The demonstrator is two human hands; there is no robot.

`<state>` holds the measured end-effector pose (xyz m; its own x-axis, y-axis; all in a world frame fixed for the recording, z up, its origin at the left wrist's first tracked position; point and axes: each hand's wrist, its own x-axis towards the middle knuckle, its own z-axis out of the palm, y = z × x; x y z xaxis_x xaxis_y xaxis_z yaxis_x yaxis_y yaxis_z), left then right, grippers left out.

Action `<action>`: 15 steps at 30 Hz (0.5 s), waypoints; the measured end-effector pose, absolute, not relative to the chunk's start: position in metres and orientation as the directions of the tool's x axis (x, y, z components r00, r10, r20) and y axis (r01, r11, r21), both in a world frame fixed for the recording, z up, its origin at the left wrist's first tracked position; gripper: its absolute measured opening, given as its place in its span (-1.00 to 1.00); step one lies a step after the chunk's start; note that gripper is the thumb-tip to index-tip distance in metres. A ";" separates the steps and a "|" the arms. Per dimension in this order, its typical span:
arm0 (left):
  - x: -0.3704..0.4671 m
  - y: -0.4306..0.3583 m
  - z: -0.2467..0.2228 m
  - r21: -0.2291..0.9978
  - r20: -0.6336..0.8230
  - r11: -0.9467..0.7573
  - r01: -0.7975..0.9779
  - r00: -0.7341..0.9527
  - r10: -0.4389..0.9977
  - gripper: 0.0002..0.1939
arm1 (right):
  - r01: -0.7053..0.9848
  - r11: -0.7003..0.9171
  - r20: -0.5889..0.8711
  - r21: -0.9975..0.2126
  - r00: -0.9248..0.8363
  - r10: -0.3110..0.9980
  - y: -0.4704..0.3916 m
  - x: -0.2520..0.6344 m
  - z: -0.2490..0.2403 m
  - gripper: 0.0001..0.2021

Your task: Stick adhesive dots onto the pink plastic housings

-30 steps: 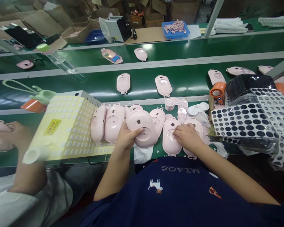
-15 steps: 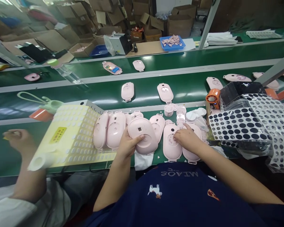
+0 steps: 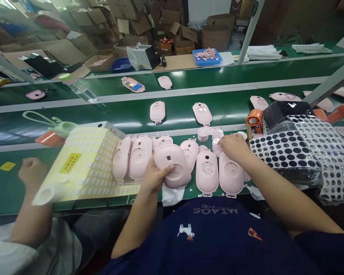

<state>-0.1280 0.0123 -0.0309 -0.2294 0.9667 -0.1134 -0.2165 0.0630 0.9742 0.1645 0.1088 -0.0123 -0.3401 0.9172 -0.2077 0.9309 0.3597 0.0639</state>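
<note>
The green bench [image 3: 5, 191] spans the scene, with two pale pink shells side by side at its near edge: a left near shell [image 3: 207, 185] and a right near shell [image 3: 231, 181], long axes running near to far. Just left of them, the left hand [image 3: 151, 178] grasps a held shell [image 3: 176, 154], thumb across its face, the long axis slanting from far left to near right. The right hand [image 3: 236, 148] reaches over the far end of the right near shell, fingertips at the right side of the patterned discs [image 3: 217, 150], the nearer hand to them; whether it pinches one, I cannot tell. Half a second earlier, those fingers were on the left near shell; now its recess shows a round patterned disc [image 3: 207, 169].
</note>
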 end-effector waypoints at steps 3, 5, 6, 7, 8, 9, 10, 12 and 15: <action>-0.125 0.011 -0.031 0.971 -0.111 0.057 -0.234 -0.227 0.967 -0.29 | 0.914 0.399 -0.264 0.076 -0.368 0.892 0.123 0.146 -0.025 -0.67; -0.126 0.008 -0.031 0.970 -0.111 0.050 -0.239 -0.248 0.962 -0.29 | 0.904 0.421 -0.289 0.078 -0.384 0.877 0.130 0.139 -0.032 -0.66; -0.127 0.006 -0.032 0.970 -0.113 0.049 -0.239 -0.261 0.959 -0.29 | 0.899 0.433 -0.299 0.074 -0.394 0.869 0.134 0.138 -0.035 -0.65; -0.128 0.005 -0.032 0.970 -0.114 0.047 -0.237 -0.274 0.955 -0.29 | 0.895 0.442 -0.311 0.068 -0.402 0.861 0.137 0.138 -0.037 -0.64; -0.130 0.003 -0.033 0.971 -0.115 0.048 -0.233 -0.285 0.952 -0.29 | 0.893 0.446 -0.325 0.059 -0.406 0.854 0.139 0.138 -0.039 -0.63; -0.132 0.002 -0.034 0.972 -0.117 0.048 -0.230 -0.293 0.949 -0.29 | 0.894 0.446 -0.338 0.049 -0.405 0.849 0.142 0.138 -0.040 -0.63; -0.133 0.001 -0.034 0.972 -0.118 0.048 -0.230 -0.300 0.946 -0.29 | 0.897 0.441 -0.351 0.037 -0.401 0.846 0.144 0.138 -0.041 -0.64; -0.135 0.000 -0.036 0.971 -0.123 0.050 -0.233 -0.309 0.943 -0.28 | 0.907 0.421 -0.361 0.004 -0.391 0.846 0.147 0.137 -0.040 -0.72; -0.135 0.000 -0.036 0.970 -0.137 0.065 -0.233 -0.307 0.942 -0.28 | 0.920 0.385 -0.329 -0.073 -0.387 0.862 0.149 0.138 -0.031 -0.86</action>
